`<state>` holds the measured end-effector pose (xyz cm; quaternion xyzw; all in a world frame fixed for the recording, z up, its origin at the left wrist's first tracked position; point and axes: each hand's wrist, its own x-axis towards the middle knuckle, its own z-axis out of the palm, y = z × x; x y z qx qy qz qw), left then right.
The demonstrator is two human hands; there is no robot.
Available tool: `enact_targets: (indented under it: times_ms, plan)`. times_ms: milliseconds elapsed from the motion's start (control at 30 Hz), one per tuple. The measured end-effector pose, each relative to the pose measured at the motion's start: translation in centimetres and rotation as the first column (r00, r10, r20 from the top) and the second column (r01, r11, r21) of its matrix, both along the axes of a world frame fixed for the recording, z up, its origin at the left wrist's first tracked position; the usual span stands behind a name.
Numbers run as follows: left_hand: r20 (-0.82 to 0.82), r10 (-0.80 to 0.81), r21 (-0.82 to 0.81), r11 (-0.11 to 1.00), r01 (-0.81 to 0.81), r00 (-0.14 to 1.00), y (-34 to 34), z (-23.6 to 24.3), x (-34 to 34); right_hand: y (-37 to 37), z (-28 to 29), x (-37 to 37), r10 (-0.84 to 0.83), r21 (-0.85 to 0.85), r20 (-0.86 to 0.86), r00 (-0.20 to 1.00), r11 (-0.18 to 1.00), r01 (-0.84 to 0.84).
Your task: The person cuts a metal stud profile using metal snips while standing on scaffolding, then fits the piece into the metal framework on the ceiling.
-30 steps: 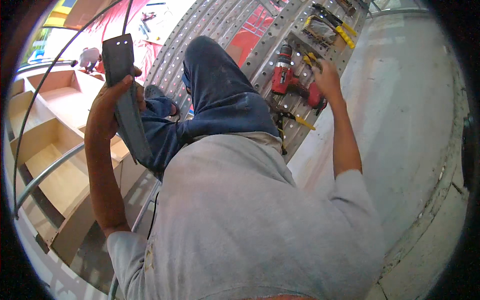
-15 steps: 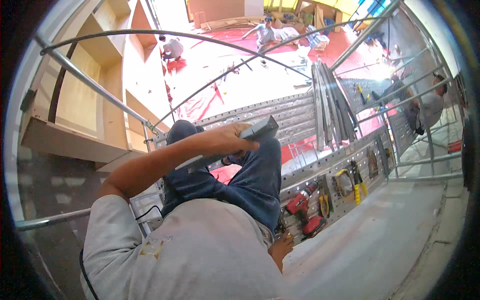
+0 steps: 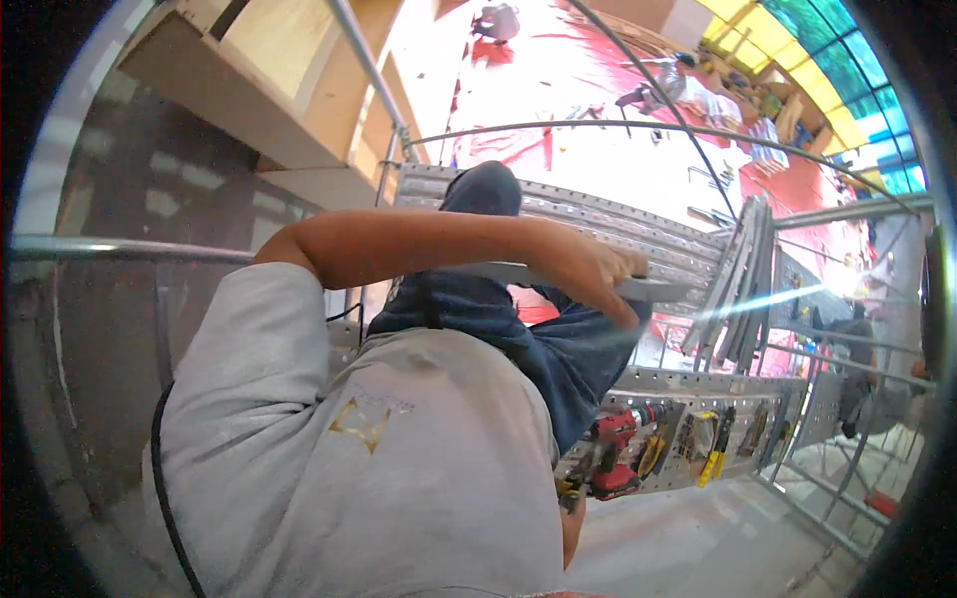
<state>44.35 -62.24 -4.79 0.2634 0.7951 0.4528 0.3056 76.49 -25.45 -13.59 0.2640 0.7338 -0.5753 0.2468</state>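
My left hand (image 3: 596, 267) is closed around a long grey metal channel (image 3: 658, 290), which lies across above my bent legs; my forearm hides much of its length. Low on my right side, my right hand (image 3: 571, 513) shows only in part beside my shirt. Its fingers are around a dark tool with a yellowish part (image 3: 568, 492), whose kind I cannot make out. Just beyond it, a red and black cordless drill (image 3: 616, 448) lies on the perforated metal plank (image 3: 678, 382).
Yellow-handled cutters (image 3: 716, 453) and other hand tools lie along the plank. Several grey metal strips (image 3: 743, 284) lean at the platform's right end. Scaffold tubes (image 3: 130, 247) and cross braces surround me. Wooden shelving (image 3: 289, 110) stands at left. Other people are on the floor below.
The view has turned, so the surroundings sit differently. My left hand and the metal channel now appear farther right and flatter. My right hand has closed on a dark tool beside the drill.
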Motion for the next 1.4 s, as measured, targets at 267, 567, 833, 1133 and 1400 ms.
enact_targets:
  times_ms: [267,567,833,1133,1400]
  plan:
    - [0.156,0.006,0.145,0.989,-0.029,0.988,-0.2,0.8,0.5,-1.4,-0.3,-13.2,-0.061,0.002,-0.333,0.941,0.998,0.065]
    - [0.257,0.137,0.092,0.982,-0.166,0.957,-0.9,0.5,-2.7,-7.6,-0.6,-26.5,0.348,0.124,-0.414,0.841,0.937,-0.327]
    - [0.242,0.204,0.026,0.976,-0.216,0.949,0.2,-1.8,-5.6,-7.0,-1.9,-28.5,0.523,0.171,-0.334,0.784,0.852,-0.495]
    - [0.497,0.212,0.085,0.953,-0.290,0.842,0.4,-1.7,-8.1,-7.7,-0.5,-31.3,0.573,0.114,-0.437,0.694,0.800,-0.589]
    - [0.478,0.278,0.035,0.942,-0.334,0.833,-0.1,-4.1,-8.4,-6.9,-1.6,-30.9,0.571,0.135,-0.488,0.660,0.796,-0.590]
